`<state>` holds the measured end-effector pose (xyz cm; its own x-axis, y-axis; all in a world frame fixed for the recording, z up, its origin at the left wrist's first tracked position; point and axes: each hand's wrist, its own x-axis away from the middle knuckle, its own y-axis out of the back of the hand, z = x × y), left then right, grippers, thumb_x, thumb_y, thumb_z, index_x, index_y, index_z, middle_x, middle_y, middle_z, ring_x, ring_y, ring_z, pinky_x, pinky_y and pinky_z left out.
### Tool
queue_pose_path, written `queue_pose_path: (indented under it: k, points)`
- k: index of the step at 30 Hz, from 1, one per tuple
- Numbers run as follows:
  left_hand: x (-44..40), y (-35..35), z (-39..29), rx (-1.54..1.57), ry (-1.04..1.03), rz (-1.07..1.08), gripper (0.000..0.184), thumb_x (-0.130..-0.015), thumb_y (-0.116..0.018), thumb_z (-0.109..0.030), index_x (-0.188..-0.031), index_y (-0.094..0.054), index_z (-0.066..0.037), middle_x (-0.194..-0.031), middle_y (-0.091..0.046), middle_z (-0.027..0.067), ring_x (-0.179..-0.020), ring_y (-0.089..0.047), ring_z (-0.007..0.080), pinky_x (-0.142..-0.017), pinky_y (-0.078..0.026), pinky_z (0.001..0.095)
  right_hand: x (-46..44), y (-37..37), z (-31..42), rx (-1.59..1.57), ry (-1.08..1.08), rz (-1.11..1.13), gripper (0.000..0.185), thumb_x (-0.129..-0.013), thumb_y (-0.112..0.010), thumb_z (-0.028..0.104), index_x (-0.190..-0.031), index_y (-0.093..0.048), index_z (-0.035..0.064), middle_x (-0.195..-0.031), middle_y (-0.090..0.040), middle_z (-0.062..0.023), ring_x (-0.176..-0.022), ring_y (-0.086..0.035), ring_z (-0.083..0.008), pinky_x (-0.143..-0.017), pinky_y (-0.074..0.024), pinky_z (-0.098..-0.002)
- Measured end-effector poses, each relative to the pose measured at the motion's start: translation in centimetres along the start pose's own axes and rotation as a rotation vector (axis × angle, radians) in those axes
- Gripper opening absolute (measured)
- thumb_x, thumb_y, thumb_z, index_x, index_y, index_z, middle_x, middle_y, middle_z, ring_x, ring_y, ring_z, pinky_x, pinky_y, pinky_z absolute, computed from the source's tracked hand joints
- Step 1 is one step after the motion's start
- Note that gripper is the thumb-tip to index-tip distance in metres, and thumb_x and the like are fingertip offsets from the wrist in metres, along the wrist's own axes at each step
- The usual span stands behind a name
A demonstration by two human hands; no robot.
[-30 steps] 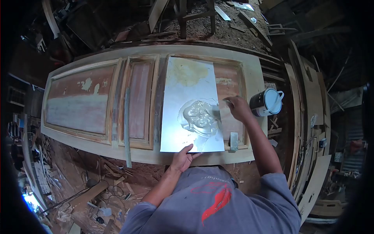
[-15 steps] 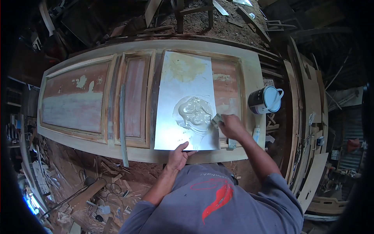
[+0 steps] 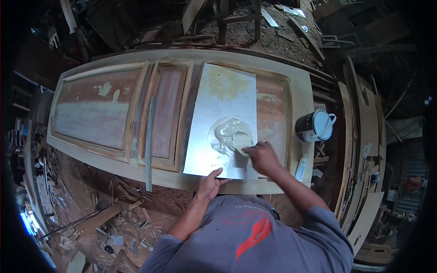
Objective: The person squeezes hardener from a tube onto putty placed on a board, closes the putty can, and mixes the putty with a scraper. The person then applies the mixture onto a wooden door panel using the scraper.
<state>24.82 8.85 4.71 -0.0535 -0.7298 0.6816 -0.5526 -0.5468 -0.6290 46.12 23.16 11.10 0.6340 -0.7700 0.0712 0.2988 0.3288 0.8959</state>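
Observation:
A smooth white sheet (image 3: 193, 154) lies across a panelled wooden door (image 3: 104, 57). A thick heap of pale grey putty (image 3: 224, 136) sits on its lower middle. My left hand (image 3: 210, 184) grips the sheet's near edge, thumb on top and fingers underneath. My right hand (image 3: 264, 159) is closed round a putty knife (image 3: 243, 146), whose blade is in the right side of the putty. The handle is mostly hidden by my fingers. A dry yellowish smear (image 3: 225, 84) marks the sheet's far end.
A tin (image 3: 306, 126) with a pale lid stands on the door's right end, and a white tube (image 3: 301, 168) lies nearer me. One thin wooden strip (image 3: 149, 141) crosses the door to the left. Wood scraps and cables litter the floor (image 3: 123, 223).
My right hand has moved slightly left and nearer me, bringing the putty knife into the putty. The putty's surface is reshaped. My left hand still holds the sheet; the whole view has shifted a little.

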Motion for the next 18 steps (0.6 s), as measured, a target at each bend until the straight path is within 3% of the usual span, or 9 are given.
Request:
queue_pose_path:
  k: [2,3,6,10,12,13,16,18]
  points:
    - [0.7,-0.7,-0.4,0.012,-0.019,0.047,0.035,-0.103,-0.060,-0.004,-0.137,-0.054,0.003,-0.125,-0.067,0.0156,-0.111,-0.072,0.0302,-0.091,-0.066,0.0496,-2.2,4.2,0.3,-0.003,-0.159,0.190,0.038,-0.082,-0.066,0.008,-0.118,-0.078,0.0094,-0.102,-0.079,-0.0129,-0.100,-0.069,-0.0327,-0.094,-0.0485,-0.0466]
    - [0.7,-0.6,-0.2,0.014,-0.007,0.049,0.035,-0.103,-0.060,-0.004,-0.137,-0.053,0.003,-0.125,-0.067,0.0154,-0.110,-0.072,0.0299,-0.090,-0.067,0.0496,-2.9,3.7,0.4,-0.010,-0.135,-0.039,0.037,-0.082,-0.064,0.006,-0.117,-0.079,0.0090,-0.101,-0.079,-0.0135,-0.098,-0.069,-0.0328,-0.093,-0.0487,-0.0466]
    - [0.5,-0.8,-0.1,-0.009,-0.015,0.039,0.036,-0.103,-0.060,-0.004,-0.138,-0.053,0.002,-0.125,-0.067,0.0150,-0.108,-0.073,0.0290,-0.088,-0.068,0.0493,-3.9,-2.7,-2.1,0.050,-0.011,-0.151,0.035,-0.084,-0.067,0.005,-0.117,-0.079,0.0091,-0.101,-0.078,-0.0126,-0.101,-0.068,-0.0334,-0.091,-0.0482,-0.0455]
    - [0.6,0.1,0.3,-0.028,-0.043,-0.001,0.038,-0.102,-0.060,-0.002,-0.140,-0.053,0.002,-0.127,-0.066,0.0150,-0.108,-0.073,0.0287,-0.087,-0.068,0.0488,-2.6,0.4,-0.3,0.001,0.023,0.150,0.029,-0.086,-0.063,0.009,-0.109,-0.082,0.0111,-0.095,-0.078,-0.0142,-0.096,-0.070,-0.0328,-0.091,-0.0492,-0.0470]
    - [0.5,0.0,0.2,-0.001,-0.020,0.029,0.040,-0.102,-0.060,-0.002,-0.141,-0.052,0.001,-0.128,-0.066,0.0150,-0.109,-0.072,0.0285,-0.087,-0.068,0.0491,-4.3,2.7,-1.2,0.059,-0.096,0.152,0.027,-0.088,-0.062,0.009,-0.106,-0.083,0.0136,-0.092,-0.077,-0.0154,-0.093,-0.070,-0.0333,-0.088,-0.0492,-0.0488]
    - [0.7,-0.7,0.0,-0.024,-0.011,0.005,0.040,-0.102,-0.060,-0.002,-0.141,-0.052,0.002,-0.130,-0.065,0.0153,-0.109,-0.072,0.0286,-0.086,-0.068,0.0494,-5.0,2.6,-0.9,-0.028,-0.071,-0.065,0.026,-0.087,-0.062,0.008,-0.103,-0.081,0.0112,-0.090,-0.077,-0.0160,-0.093,-0.070,-0.0337,-0.087,-0.0491,-0.0499]
    - [0.6,-0.8,0.4,-0.034,-0.058,-0.008,0.040,-0.102,-0.061,-0.002,-0.140,-0.053,0.004,-0.130,-0.065,0.0162,-0.110,-0.072,0.0286,-0.086,-0.068,0.0493,-5.0,-3.2,-2.0,0.089,0.022,-0.091,0.028,-0.085,-0.062,0.006,-0.105,-0.081,0.0096,-0.091,-0.077,-0.0160,-0.096,-0.069,-0.0332,-0.087,-0.0496,-0.0492]
    - [0.7,-1.0,0.1,-0.075,-0.084,-0.046,0.036,-0.102,-0.061,-0.003,-0.137,-0.056,0.005,-0.125,-0.068,0.0158,-0.107,-0.073,0.0292,-0.086,-0.068,0.0492,-3.1,-2.6,-0.3,0.027,0.140,-0.056,0.028,-0.085,-0.062,0.007,-0.106,-0.080,0.0085,-0.091,-0.077,-0.0156,-0.091,-0.071,-0.0350,-0.086,-0.0518,-0.0478]
